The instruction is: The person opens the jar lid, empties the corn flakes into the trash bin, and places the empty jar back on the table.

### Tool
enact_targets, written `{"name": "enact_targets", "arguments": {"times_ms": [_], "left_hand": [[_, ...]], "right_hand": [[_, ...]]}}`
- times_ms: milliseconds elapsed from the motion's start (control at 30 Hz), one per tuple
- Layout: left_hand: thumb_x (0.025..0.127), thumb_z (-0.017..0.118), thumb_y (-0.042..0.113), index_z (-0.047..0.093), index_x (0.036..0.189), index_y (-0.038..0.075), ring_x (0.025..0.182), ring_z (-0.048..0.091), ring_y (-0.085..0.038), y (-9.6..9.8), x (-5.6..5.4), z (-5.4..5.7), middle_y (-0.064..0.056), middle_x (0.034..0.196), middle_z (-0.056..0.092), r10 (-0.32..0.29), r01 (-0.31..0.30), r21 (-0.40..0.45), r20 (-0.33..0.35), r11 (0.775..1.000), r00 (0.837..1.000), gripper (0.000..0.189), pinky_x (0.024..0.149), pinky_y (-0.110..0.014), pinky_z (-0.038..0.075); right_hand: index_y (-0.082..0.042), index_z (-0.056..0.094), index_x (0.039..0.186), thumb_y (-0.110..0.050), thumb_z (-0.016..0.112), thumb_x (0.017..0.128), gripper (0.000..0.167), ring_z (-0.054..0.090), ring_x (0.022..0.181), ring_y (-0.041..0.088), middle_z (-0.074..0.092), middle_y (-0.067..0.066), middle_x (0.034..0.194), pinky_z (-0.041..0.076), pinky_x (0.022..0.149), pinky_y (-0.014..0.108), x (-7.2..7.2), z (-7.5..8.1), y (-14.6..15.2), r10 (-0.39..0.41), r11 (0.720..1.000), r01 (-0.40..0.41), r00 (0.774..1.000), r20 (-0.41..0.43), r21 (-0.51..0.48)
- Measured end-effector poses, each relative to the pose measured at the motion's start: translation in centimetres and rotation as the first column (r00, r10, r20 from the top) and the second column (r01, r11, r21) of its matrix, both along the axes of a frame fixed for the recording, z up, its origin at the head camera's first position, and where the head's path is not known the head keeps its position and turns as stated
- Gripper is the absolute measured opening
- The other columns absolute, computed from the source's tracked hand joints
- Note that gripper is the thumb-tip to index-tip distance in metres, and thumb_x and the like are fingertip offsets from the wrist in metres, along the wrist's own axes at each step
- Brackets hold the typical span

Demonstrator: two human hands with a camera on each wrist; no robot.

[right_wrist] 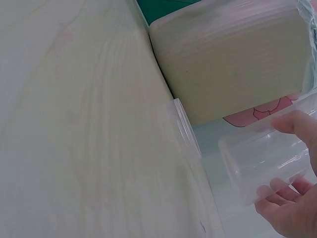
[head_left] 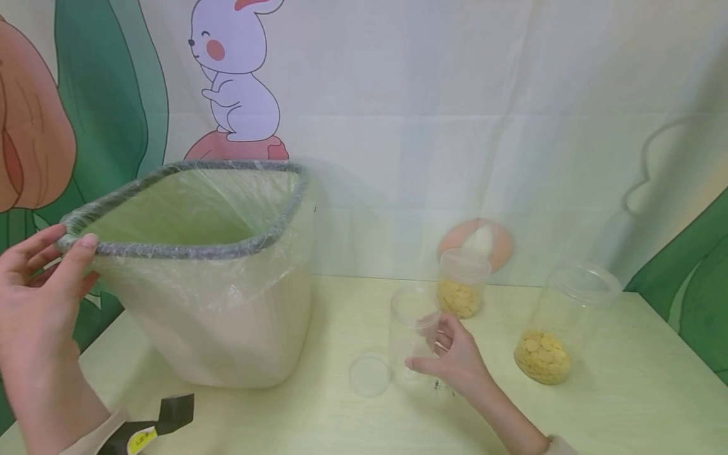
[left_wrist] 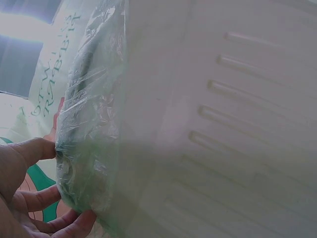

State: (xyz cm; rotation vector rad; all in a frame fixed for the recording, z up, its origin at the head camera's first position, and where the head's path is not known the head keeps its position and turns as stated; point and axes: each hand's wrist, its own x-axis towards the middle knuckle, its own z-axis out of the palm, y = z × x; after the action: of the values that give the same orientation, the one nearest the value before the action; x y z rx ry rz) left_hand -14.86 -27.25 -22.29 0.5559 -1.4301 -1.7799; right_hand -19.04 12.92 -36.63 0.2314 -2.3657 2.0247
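Observation:
At the left, a pale trash bin (head_left: 222, 328) with a dark rim stands upright, a clear plastic liner (head_left: 244, 284) folded over its edge. My left hand (head_left: 42, 284) grips the bin's near left corner, thumb and fingertips on the lined rim; the left wrist view shows the fingers (left_wrist: 39, 198) spread around that corner. In my right hand (head_left: 457, 360) is a clear jar (head_left: 406, 341), held upright from its right side with nothing visible inside. The right wrist view has the jar's base (right_wrist: 233, 168) close over the table. Just left of it lies a round clear lid (head_left: 370, 375).
Behind the held jar stands a small lidded jar (head_left: 463, 291) of yellow flakes. Farther right is a taller lidded jar (head_left: 543, 354), yellow flakes at its bottom. A printed curtain (head_left: 387, 126) hangs along the back edge of the pale table (head_left: 318, 417).

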Motion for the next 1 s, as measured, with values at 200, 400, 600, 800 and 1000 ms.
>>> {"name": "enact_targets", "arguments": {"times_ms": [200, 400, 600, 800, 1000], "left_hand": [[0.074, 0.074, 0.020, 0.059, 0.119, 0.020, 0.087, 0.048, -0.002, 0.2, 0.0, 0.1, 0.009, 0.107, 0.044, 0.007, -0.006, -0.011, 0.015, 1.000, 1.000, 0.047, 0.057, -0.004, 0.044], [0.072, 0.076, 0.018, 0.060, 0.118, 0.019, 0.087, 0.049, -0.003, -0.1, 0.0, -0.1, 0.008, 0.108, 0.044, -0.001, 0.001, 0.011, 0.003, 1.000, 1.000, 0.048, 0.054, -0.004, 0.044], [0.073, 0.075, 0.017, 0.060, 0.117, 0.019, 0.086, 0.048, -0.003, 0.0, 0.1, 0.1, 0.008, 0.107, 0.043, -0.008, 0.008, 0.019, 0.000, 1.000, 1.000, 0.047, 0.054, -0.005, 0.044], [0.075, 0.073, 0.017, 0.059, 0.118, 0.019, 0.085, 0.048, -0.003, 0.4, 0.3, 0.3, 0.009, 0.105, 0.043, -0.002, 0.002, -0.002, -0.004, 1.000, 1.000, 0.045, 0.055, -0.004, 0.044], [0.074, 0.074, 0.017, 0.060, 0.117, 0.019, 0.084, 0.048, -0.003, 0.3, 0.2, 0.3, 0.008, 0.105, 0.043, 0.002, -0.002, 0.005, 0.002, 1.000, 1.000, 0.046, 0.055, -0.004, 0.044]], "right_hand": [[0.001, 0.045, 0.112, 0.007, 0.077, 0.062, 0.060, 0.051, 0.111, 0.027, 0.054, 0.013, 0.114, 0.040, 0.097, 0.038, -0.2, -0.5, 0.0, 0.003, 1.000, -0.003, 1.000, 0.016, -0.017], [0.001, 0.045, 0.110, 0.008, 0.077, 0.061, 0.059, 0.052, 0.110, 0.026, 0.054, 0.012, 0.113, 0.041, 0.097, 0.039, -0.3, -1.0, 0.0, -0.001, 1.000, 0.001, 0.999, 0.037, -0.014], [0.001, 0.044, 0.110, 0.009, 0.076, 0.060, 0.059, 0.052, 0.108, 0.026, 0.053, 0.012, 0.112, 0.042, 0.095, 0.036, -0.4, -1.4, 0.0, 0.007, 1.000, -0.006, 0.999, 0.032, -0.006], [0.003, 0.043, 0.110, 0.011, 0.075, 0.060, 0.060, 0.053, 0.105, 0.027, 0.053, 0.013, 0.111, 0.045, 0.090, 0.032, -0.5, -1.6, 0.1, 0.015, 1.000, -0.015, 0.999, 0.037, -0.012], [0.002, 0.044, 0.109, 0.011, 0.075, 0.059, 0.060, 0.055, 0.103, 0.027, 0.053, 0.012, 0.109, 0.044, 0.092, 0.035, -0.5, -1.7, 0.1, 0.004, 1.000, -0.004, 0.999, 0.043, 0.005]]}}
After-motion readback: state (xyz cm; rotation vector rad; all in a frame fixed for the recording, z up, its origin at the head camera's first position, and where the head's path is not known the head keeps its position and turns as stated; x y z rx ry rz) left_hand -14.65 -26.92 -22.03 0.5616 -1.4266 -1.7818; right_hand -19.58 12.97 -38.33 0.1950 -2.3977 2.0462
